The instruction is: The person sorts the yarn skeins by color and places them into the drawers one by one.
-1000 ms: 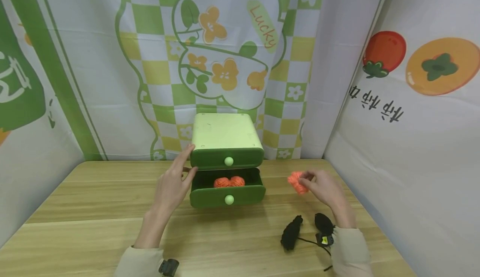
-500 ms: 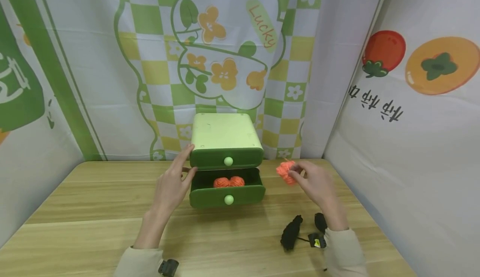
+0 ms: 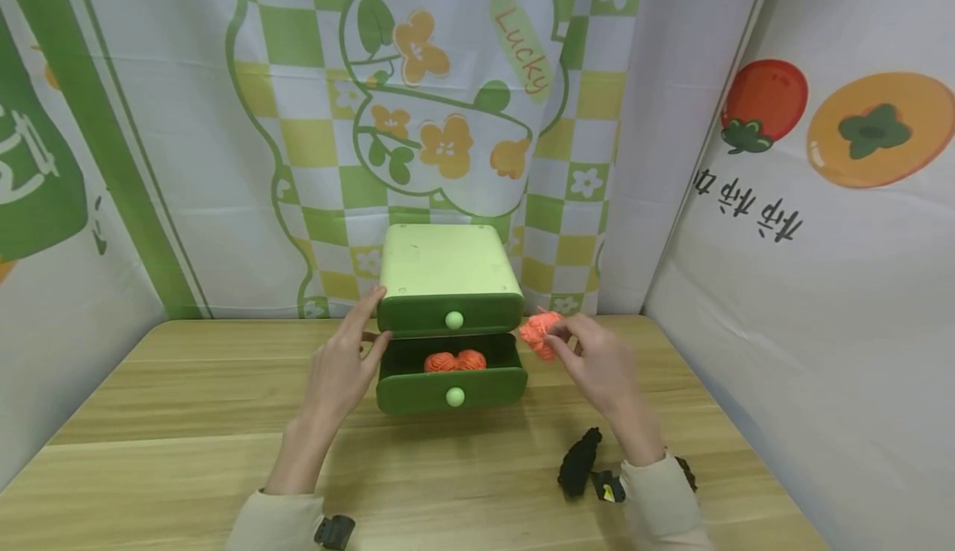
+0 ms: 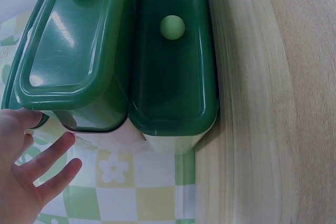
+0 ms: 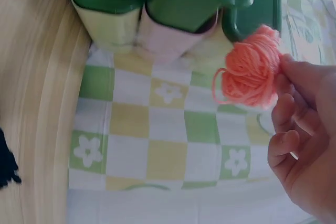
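Observation:
A small drawer cabinet (image 3: 450, 261) with a pale green top stands at the back of the table. Its pulled-out drawer (image 3: 425, 393) contains two orange yarn balls (image 3: 471, 360); the drawer above is closed. My left hand (image 3: 337, 369) rests its fingertips against the cabinet's left side, fingers spread and fairly straight. Between thumb and fingers, my right hand (image 3: 600, 364) pinches a coral yarn ball (image 3: 537, 335) just off the cabinet's right side. A loose strand loops from this ball (image 5: 252, 72) in the right wrist view.
Black yarn (image 3: 578, 461) lies on the wooden table (image 3: 186, 418) near my right forearm. Another black piece (image 3: 686, 473) is partly hidden behind the sleeve. Below the pulled-out drawer, the left wrist view shows a closed drawer (image 4: 173, 77). A checked curtain (image 3: 298, 120) hangs behind.
My right hand has carried the coral yarn ball left and slightly upward in the head view, closer to the cabinet. My left hand and the drawers have stayed in place.

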Action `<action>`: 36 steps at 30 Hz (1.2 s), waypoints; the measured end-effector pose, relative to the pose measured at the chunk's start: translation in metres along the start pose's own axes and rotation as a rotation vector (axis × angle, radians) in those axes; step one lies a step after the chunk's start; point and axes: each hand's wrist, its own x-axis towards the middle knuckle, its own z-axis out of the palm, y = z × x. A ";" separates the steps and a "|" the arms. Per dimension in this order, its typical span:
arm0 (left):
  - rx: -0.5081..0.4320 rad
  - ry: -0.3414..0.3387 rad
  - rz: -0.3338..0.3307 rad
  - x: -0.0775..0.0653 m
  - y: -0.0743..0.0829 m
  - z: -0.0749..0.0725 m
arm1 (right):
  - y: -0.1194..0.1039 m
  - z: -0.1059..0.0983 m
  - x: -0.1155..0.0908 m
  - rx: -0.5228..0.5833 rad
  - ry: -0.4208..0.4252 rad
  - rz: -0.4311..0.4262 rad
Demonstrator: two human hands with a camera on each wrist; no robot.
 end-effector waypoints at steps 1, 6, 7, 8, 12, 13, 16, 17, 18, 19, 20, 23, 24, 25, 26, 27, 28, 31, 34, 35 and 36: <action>0.000 0.000 0.001 0.000 0.000 0.000 | -0.003 0.002 0.001 0.008 0.014 -0.013; -0.004 0.002 0.004 0.000 0.000 0.000 | -0.014 0.010 0.003 0.038 0.073 -0.063; -0.004 0.002 0.005 0.000 0.000 0.000 | -0.015 0.012 0.003 0.040 0.081 -0.071; -0.005 0.002 0.005 0.000 0.000 0.000 | -0.017 0.013 0.003 0.041 0.087 -0.076; -0.001 -0.001 0.001 0.000 0.000 0.000 | -0.023 0.020 0.003 0.056 0.099 -0.083; 0.001 -0.003 -0.003 0.000 0.000 -0.001 | -0.024 0.021 0.003 0.062 0.100 -0.084; 0.003 -0.009 -0.010 0.000 0.000 -0.001 | -0.026 0.027 0.003 0.083 0.111 -0.085; 0.003 -0.011 -0.011 0.000 0.000 -0.001 | -0.026 0.029 0.002 0.090 0.114 -0.085; 0.002 -0.013 -0.011 0.000 0.000 -0.001 | -0.027 0.030 0.002 0.096 0.116 -0.085; 0.002 -0.015 -0.011 0.000 0.000 -0.001 | -0.027 0.031 0.002 0.099 0.118 -0.085; 0.002 -0.015 -0.010 0.000 0.000 -0.001 | -0.028 0.033 0.002 0.100 0.119 -0.085; 0.000 -0.011 -0.007 -0.001 0.000 -0.001 | -0.031 0.035 0.001 0.095 0.112 -0.083; -0.001 -0.008 -0.006 -0.001 0.000 -0.001 | -0.032 0.036 0.001 0.090 0.108 -0.082; -0.001 -0.007 -0.006 -0.001 -0.001 -0.001 | -0.032 0.037 0.001 0.087 0.105 -0.081; -0.002 -0.005 -0.005 -0.001 -0.001 0.000 | -0.033 0.038 0.001 0.085 0.101 -0.078; -0.003 -0.003 -0.004 -0.001 -0.001 0.000 | -0.034 0.038 0.000 0.082 0.097 -0.074; -0.004 -0.003 -0.002 -0.001 -0.001 0.000 | -0.034 0.039 0.000 0.083 0.092 -0.068; -0.007 -0.003 -0.003 0.000 -0.001 0.000 | -0.035 0.041 -0.001 0.087 0.079 -0.052; -0.008 -0.002 -0.001 0.000 0.000 0.000 | -0.035 0.041 -0.001 0.088 0.064 -0.032; -0.007 -0.002 -0.001 0.000 0.000 0.000 | -0.035 0.042 -0.002 0.088 0.059 -0.025; -0.007 -0.002 0.000 0.000 0.000 0.000 | -0.035 0.041 -0.002 0.087 0.054 -0.018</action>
